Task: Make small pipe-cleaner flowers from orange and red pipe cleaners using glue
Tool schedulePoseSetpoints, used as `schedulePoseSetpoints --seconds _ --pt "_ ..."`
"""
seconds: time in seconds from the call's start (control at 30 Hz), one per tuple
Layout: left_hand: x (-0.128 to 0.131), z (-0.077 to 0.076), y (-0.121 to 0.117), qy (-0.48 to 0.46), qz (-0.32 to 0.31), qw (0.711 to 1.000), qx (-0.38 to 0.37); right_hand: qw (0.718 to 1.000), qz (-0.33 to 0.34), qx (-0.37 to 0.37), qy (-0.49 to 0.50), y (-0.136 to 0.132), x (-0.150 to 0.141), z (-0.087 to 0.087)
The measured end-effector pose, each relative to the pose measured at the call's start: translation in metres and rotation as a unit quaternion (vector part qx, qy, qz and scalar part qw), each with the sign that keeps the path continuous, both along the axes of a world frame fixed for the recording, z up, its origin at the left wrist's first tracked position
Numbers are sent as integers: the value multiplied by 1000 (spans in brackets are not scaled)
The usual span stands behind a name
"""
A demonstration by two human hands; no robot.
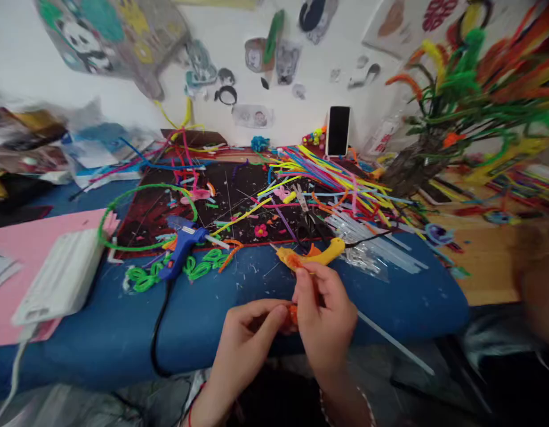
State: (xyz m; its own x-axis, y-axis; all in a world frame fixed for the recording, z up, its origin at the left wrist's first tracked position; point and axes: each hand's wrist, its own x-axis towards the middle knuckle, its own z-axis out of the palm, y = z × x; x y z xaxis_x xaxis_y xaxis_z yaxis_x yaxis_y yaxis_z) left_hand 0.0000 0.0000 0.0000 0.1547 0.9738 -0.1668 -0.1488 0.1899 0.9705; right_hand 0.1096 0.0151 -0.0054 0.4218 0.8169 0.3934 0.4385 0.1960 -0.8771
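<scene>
Just over the near edge of the table, my left hand (257, 332) is closed in a pinch on a small orange fuzzy pipe cleaner piece (293, 314). My right hand (323, 308) pinches an upper part of the orange pipe cleaner between thumb and fingertips; much of it is hidden by the fingers. Right behind these fingers lies a yellow glue gun (332, 251), its tip pointing left. A blue glue gun (182, 252) with a glue stick rests left of my hands, beside green looped pipe cleaners (145, 277).
A dark mat (239, 207) carries scraps, scissors (307, 216) and a heap of coloured pipe cleaners (328, 172). Clear glue sticks (367, 240) lie at right. A phone (338, 130) leans on the wall. A white power strip (61, 273) sits left. Another person (539, 284) is at far right.
</scene>
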Motion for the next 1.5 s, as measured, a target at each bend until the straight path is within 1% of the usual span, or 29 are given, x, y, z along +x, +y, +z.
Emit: schedulePoseSetpoints --seconds 0.13,0.27,0.37,0.43,0.47,0.5,0.57,0.63,0.7,0.73,0.77,0.8,0.83,0.87,0.9,0.93,1.0,1.07,1.13,1.23,1.3,1.33,1.37,1.4,1.43,1.47,1.5 --pt "0 1 2 -20 -5 1000 -7 1000 -10 5 -2 2 3 -1" --pt "-2 -1 3 -26 4 1000 -8 1000 -7 16 23 1 8 2" --pt "0 -5 2 -12 15 1000 -17 998 -19 32 47 -3 10 4" --pt "5 -8 0 8 21 1000 -21 997 -39 47 44 -5 7 1" --pt "10 -10 0 27 37 999 -12 997 -48 60 33 -6 5 -1" --pt "14 -12 1 51 65 997 10 996 -54 72 18 -6 1 -5" --pt "23 -17 3 104 148 980 79 994 -61 95 -14 -5 -5 -15" --pt "28 -27 3 147 205 954 161 992 -61 104 -28 -1 -11 -27" --pt "26 -45 -3 194 235 916 261 994 -61 90 -21 2 -12 -38" --pt "23 -58 -9 218 226 896 314 995 -61 80 -15 3 -11 -42" --pt "20 -73 -16 239 178 874 384 996 -60 70 -7 3 -8 -46" --pt "18 -90 -25 261 88 846 458 996 -57 63 2 3 -6 -49" --pt "16 -108 -34 284 -26 807 517 997 -48 58 13 2 -2 -50" --pt "16 -125 -43 311 -125 763 553 998 -30 56 25 1 2 -50" --pt "17 -142 -50 318 -168 743 564 998 -4 55 38 0 5 -50" --pt "19 -157 -55 322 -195 733 567 997 26 52 50 -1 9 -49" --pt "24 -180 -58 323 -252 712 570 994 78 48 61 -2 14 -47" --pt "26 -193 -55 325 -300 693 570 991 106 47 67 -3 16 -46" --pt "26 -200 -51 326 -333 671 577 989 119 41 81 -3 17 -45" --pt "24 -201 -50 333 -347 642 597 985 133 22 110 -2 17 -44" --pt "24 -196 -55 340 -332 630 614 983 136 16 119 -2 17 -43" --pt "24 -190 -58 344 -319 626 624 983 136 16 121 -2 17 -42" --pt "23 -181 -62 343 -304 621 635 983 135 17 123 -2 16 -41" --pt "21 -169 -66 338 -290 616 650 983 136 17 124 -2 16 -39" --pt "19 -154 -69 332 -273 613 663 982 137 16 125 -3 16 -38" --pt "15 -136 -69 321 -239 614 680 982 139 14 126 -2 17 -37" --pt "11 -115 -66 320 -157 627 692 982 141 11 127 -2 17 -35"
